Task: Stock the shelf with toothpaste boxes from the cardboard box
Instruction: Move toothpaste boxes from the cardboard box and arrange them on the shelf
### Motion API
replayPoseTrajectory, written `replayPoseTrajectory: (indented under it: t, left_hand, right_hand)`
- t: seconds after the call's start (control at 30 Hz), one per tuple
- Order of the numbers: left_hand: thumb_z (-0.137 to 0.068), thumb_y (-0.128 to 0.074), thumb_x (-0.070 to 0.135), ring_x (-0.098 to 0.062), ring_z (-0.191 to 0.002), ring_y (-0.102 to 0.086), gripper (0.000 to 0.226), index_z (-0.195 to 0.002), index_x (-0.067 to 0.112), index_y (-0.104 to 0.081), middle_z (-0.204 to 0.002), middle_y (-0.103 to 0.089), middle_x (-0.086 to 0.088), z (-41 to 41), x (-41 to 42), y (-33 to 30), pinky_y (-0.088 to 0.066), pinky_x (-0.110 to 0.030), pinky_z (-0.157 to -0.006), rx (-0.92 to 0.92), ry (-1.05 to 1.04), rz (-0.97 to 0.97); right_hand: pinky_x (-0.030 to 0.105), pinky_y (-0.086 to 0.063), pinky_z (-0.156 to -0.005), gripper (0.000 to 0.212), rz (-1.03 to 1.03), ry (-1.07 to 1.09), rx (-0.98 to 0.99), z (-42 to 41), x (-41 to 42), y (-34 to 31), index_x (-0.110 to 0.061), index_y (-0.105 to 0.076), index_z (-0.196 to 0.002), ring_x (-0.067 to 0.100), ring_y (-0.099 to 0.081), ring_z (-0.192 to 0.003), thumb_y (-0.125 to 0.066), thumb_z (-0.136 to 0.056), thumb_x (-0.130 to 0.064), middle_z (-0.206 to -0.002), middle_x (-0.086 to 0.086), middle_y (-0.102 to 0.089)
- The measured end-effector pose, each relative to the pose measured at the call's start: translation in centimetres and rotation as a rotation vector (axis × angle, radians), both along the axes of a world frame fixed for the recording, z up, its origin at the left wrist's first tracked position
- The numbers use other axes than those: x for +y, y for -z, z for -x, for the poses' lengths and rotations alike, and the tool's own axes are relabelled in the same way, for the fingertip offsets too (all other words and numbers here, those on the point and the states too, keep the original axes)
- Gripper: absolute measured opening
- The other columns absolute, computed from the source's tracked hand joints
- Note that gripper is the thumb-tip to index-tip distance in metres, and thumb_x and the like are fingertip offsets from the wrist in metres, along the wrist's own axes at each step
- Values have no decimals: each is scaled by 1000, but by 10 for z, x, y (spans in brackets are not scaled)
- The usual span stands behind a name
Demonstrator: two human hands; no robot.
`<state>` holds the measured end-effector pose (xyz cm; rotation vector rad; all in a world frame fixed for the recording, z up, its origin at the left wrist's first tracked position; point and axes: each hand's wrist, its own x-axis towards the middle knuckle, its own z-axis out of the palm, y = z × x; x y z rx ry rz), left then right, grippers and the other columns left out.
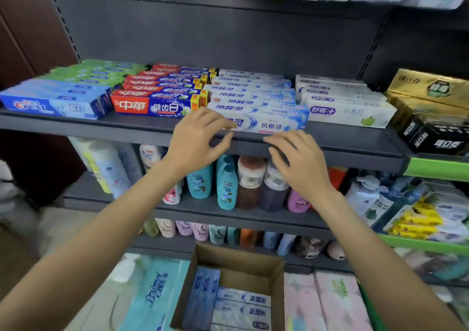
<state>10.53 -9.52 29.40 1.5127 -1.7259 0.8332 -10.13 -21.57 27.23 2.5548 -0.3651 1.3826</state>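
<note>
Step in hand, as judged: squaring up the front white-and-blue toothpaste box [264,121] on the dark metal shelf [330,150], at the head of its row.

Left hand [198,137]: fingers spread, fingertips resting on the box's left end, not wrapped round it.
Right hand [299,160]: fingers loosely apart at the shelf lip just below the box, holding nothing.

Cardboard box [253,262]: on the floor below, flaps open, more toothpaste boxes lying flat inside.

Next move likely calls for reaching down for another box.

Materials: glossy printed card, long rectangular cartons; matte shelf; plain brown corrugated card.
</note>
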Motion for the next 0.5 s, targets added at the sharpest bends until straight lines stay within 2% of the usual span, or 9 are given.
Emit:
replayPoseTrajectory:
  t: [0.07,0.13,0.23,0.33,0.43,0.5]
  left_hand:
    - [-89,-56,18,-19,-79,-56,19,-100,12,-71,-82,-68,0,10,29,28,-45,-26,-74,91,33,10]
    - [-89,-56,16,-16,-75,-57,20,-101,10,-71,-79,-68,1,15,58,68,-44,-22,-71,214,27,-34]
    - [-90,-52,23,-13,-76,-60,23,-102,15,-70,-80,-70,3,17,97,139,-49,-25,-67,409,-69,-218]
    - [-83,-46,39,-16,-88,-62,34,-107,25,-66,-89,-69,7,14,132,215,-53,-32,-72,738,-317,-556]
    - [-78,-50,44,-18,-97,-62,45,-116,24,-61,-102,-68,5,19,155,281,-46,-28,-81,1103,-494,-795]
    - [-82,-59,39,-19,-99,-62,42,-121,22,-58,-108,-66,1,26,158,314,-45,-29,-85,1230,-552,-860]
  right_hand:
    - [33,-44,-69,18,-43,-85,94,8,26,26,-12,-71,-101,23,-62,-78,-55,-93,-17,-88,2,-69]
    - [33,-46,-66,21,-182,-169,237,15,48,61,-12,-71,-101,21,-64,-74,-52,-93,-19,-85,1,-71]
    - [27,-45,-67,26,-313,-225,519,20,71,121,-18,-70,-101,15,-65,-73,-46,-92,-25,-83,-4,-71]
    - [22,-43,-70,29,-366,-261,806,18,81,184,-22,-68,-99,13,-64,-78,-42,-88,-27,-86,-6,-69]
    - [30,-50,-75,22,-440,-314,1067,11,77,253,-20,-67,-100,20,-62,-87,-52,-84,-19,-92,-1,-65]
    - [36,-48,-84,26,-484,-283,1228,2,73,296,-19,-64,-111,24,-58,-100,-55,-87,-17,-105,1,-62]
